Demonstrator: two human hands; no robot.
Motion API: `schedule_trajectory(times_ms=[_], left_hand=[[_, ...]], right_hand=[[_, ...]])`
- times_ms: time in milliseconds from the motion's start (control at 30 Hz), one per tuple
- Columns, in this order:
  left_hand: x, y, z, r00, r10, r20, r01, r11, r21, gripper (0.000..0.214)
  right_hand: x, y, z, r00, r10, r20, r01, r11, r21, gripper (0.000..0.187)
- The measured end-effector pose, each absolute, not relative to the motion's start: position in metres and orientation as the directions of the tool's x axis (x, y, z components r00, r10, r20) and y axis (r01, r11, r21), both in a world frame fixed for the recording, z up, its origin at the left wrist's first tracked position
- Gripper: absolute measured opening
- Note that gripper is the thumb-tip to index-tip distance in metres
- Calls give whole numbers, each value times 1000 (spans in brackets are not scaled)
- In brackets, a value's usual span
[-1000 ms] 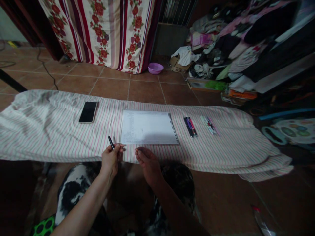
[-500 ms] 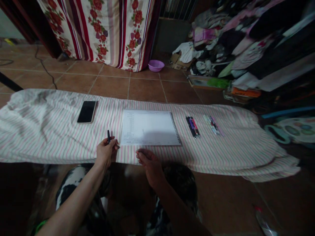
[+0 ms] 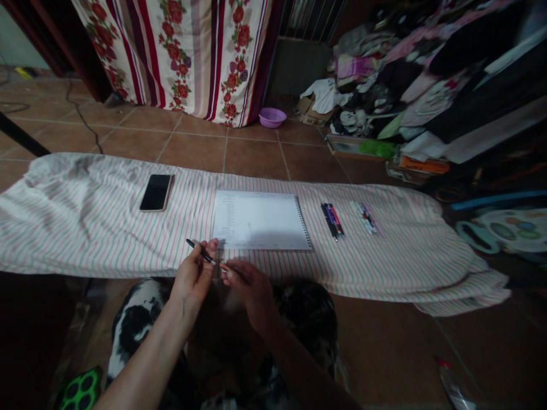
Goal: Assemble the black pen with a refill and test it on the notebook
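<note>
My left hand is closed on a black pen. The pen lies aslant, its lower end pointing at my other hand. My right hand is pinched close beside that end; whatever its fingers hold, if anything, is too small and dark to make out. Just beyond both hands, a spiral-bound notebook lies open on the striped cloth, its coil on the right and a faint mark on the page. My left fingertips are near its lower left corner.
A phone lies left of the notebook. To the right are dark, purple and red pens and a lighter group of pens. A purple basin and piled clothes are on the far side. A bottle lies at lower right.
My left hand has turned the pen from nearly upright to aslant and moved slightly right. My right hand has moved left, bringing the fingers of both hands close together.
</note>
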State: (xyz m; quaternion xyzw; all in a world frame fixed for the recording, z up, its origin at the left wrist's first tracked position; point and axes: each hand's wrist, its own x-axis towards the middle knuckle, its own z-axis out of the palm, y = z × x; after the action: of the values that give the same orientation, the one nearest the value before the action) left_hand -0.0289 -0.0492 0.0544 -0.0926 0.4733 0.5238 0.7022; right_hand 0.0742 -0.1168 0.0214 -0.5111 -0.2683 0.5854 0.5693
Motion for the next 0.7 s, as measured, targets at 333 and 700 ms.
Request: schedule_trajectory(times_ms=[333, 700], left_hand=[[-24, -68, 78, -16, 683, -730, -873, 347, 343, 20], [-16, -82, 89, -53, 753, -656, -858, 302, 416, 23]], right_hand=[[72, -129, 35, 185, 964, -192, -297, -131, -946, 16], [74, -139, 43, 160, 978, -134, -286, -84, -955, 15]])
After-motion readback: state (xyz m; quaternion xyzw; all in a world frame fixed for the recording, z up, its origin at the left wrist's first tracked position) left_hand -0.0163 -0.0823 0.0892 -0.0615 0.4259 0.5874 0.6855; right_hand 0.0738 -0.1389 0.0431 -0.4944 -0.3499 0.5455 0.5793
